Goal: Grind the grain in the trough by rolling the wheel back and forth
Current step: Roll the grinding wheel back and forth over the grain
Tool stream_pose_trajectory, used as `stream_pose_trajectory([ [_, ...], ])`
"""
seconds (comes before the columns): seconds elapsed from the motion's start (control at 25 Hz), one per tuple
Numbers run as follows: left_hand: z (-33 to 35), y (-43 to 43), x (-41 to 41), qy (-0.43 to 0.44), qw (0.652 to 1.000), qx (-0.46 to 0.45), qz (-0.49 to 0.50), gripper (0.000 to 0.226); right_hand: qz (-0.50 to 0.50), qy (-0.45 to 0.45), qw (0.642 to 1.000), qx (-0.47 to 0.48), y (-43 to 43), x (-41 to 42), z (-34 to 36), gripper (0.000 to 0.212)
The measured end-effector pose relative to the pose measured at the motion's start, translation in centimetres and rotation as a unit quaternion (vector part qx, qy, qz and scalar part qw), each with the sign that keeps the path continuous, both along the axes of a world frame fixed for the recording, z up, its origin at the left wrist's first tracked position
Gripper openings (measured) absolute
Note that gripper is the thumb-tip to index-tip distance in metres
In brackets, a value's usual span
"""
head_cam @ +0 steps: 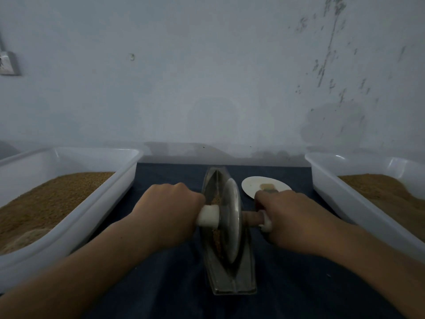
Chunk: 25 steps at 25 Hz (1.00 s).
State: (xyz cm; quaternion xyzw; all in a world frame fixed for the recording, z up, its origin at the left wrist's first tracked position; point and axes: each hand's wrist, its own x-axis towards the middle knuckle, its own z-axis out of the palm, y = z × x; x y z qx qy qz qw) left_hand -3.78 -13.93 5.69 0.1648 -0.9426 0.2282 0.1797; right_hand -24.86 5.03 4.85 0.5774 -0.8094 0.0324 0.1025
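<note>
Left hand (167,212) and right hand (292,217) each grip an end of the axle (251,217) — curled round it — with the wheel (231,217) on edge in the metal trough (230,279), over grain (216,236), mid-cloth (174,284).

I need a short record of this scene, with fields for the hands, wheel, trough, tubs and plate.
left hand: grips the axle left of the wheel
right hand: grips the axle right of the wheel
wheel: upright in the trough
trough: metal, on a dark cloth, holds some grain
tubs: left tub, right tub, white, both hold grain
plate: beyond the right hand, a brush on it
</note>
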Motion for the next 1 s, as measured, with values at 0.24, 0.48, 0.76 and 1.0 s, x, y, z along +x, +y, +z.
stream_pose_trajectory([
  [0.24,-0.1,-2.4,-4.6,0.022,0.983,0.113,0.140,0.007,-0.070,0.071,0.995,-0.011,-6.9,-1.2,2.3,0.015],
  [0.48,-0.3,-1.5,-0.4,-0.022,0.993,0.095,0.073,0.018,-0.002,0.162,0.982,-0.094,-2.6,-1.1,-0.7,0.039],
  [0.76,-0.5,-3.1,-1.6,-0.011,0.985,0.113,0.131,0.014,-0.042,0.168,0.979,-0.106,-4.7,-1.4,-0.1,0.033],
  [1.0,-0.5,-3.1,-2.1,-0.012,0.978,0.149,0.146,0.016,-0.041,0.121,0.991,-0.036,-5.8,-1.1,1.8,0.021],
])
